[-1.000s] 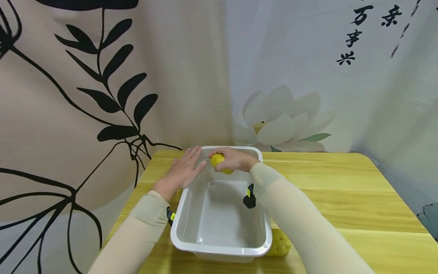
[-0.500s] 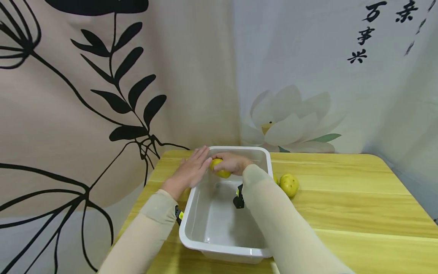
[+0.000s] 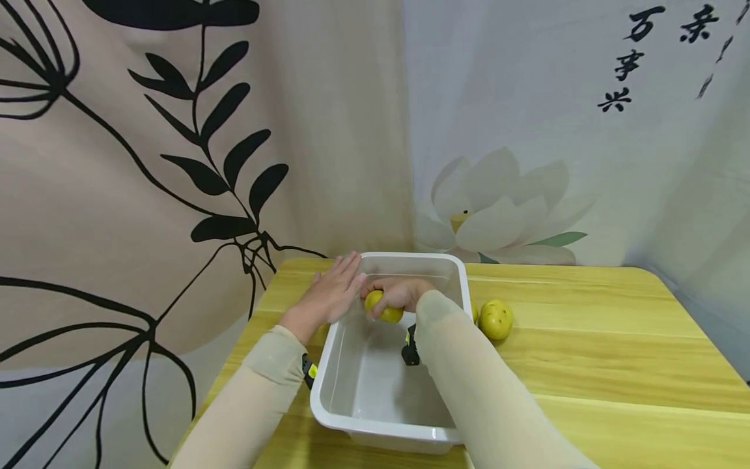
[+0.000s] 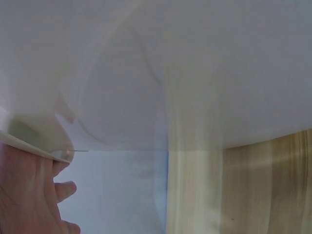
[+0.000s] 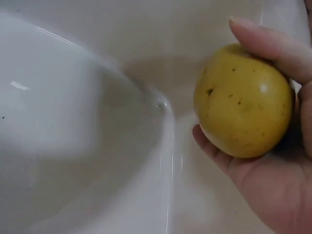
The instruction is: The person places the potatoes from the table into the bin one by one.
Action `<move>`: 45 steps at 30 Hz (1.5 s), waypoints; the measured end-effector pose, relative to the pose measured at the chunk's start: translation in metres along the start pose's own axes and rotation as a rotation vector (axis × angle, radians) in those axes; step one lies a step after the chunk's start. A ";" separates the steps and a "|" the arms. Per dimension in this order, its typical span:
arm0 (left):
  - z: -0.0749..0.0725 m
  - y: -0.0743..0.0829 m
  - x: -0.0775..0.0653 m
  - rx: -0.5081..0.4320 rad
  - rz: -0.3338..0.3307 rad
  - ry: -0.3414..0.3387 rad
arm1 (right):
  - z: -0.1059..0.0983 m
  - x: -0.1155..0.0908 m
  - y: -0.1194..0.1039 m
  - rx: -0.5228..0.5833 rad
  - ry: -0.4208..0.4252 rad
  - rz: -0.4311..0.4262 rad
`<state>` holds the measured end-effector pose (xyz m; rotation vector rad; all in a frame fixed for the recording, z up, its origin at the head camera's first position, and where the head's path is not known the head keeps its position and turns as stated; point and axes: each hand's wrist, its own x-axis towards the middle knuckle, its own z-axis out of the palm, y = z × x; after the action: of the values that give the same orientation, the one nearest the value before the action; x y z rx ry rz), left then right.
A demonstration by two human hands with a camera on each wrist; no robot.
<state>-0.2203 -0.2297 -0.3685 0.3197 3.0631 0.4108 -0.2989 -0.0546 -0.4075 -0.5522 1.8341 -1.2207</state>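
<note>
In the head view my right hand [image 3: 404, 294] is inside a white plastic basin [image 3: 381, 428] and holds a round yellow fruit [image 3: 392, 314] near its far left corner. Close up in the right wrist view, dark specks dot the smooth skin of this yellow fruit [image 5: 243, 105]. Thumb and fingers curl round its sides, with the basin's inner wall beside it. My left hand [image 3: 329, 292] rests on the basin's left rim, fingers extended toward the far corner. Only part of the left hand [image 4: 24, 190] shows at the lower left of the left wrist view, against the basin's edge.
The basin stands on a wooden table [image 3: 586, 339]. Just right of it lies another specked yellow fruit [image 3: 495, 320], with a further one [image 3: 474, 311] partly hidden by the basin. A printed curtain [image 3: 340, 130] hangs behind the table.
The right hand has lowered the yellow fruit deeper into the basin. My left hand stays at the rim. The head view has shifted, and fruits right of the basin have come into sight.
</note>
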 end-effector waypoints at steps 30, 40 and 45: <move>0.004 0.008 0.004 0.002 0.015 -0.020 | -0.013 -0.015 -0.004 -0.094 0.077 -0.096; 0.003 0.007 0.004 -0.020 -0.006 -0.023 | -0.028 -0.035 -0.033 -0.103 0.082 -0.048; 0.000 0.004 0.001 -0.030 -0.027 -0.020 | -0.037 -0.051 -0.050 -0.159 0.054 -0.069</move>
<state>-0.2207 -0.2254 -0.3670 0.2790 3.0354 0.4493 -0.3065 -0.0190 -0.3359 -0.6813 1.9834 -1.1507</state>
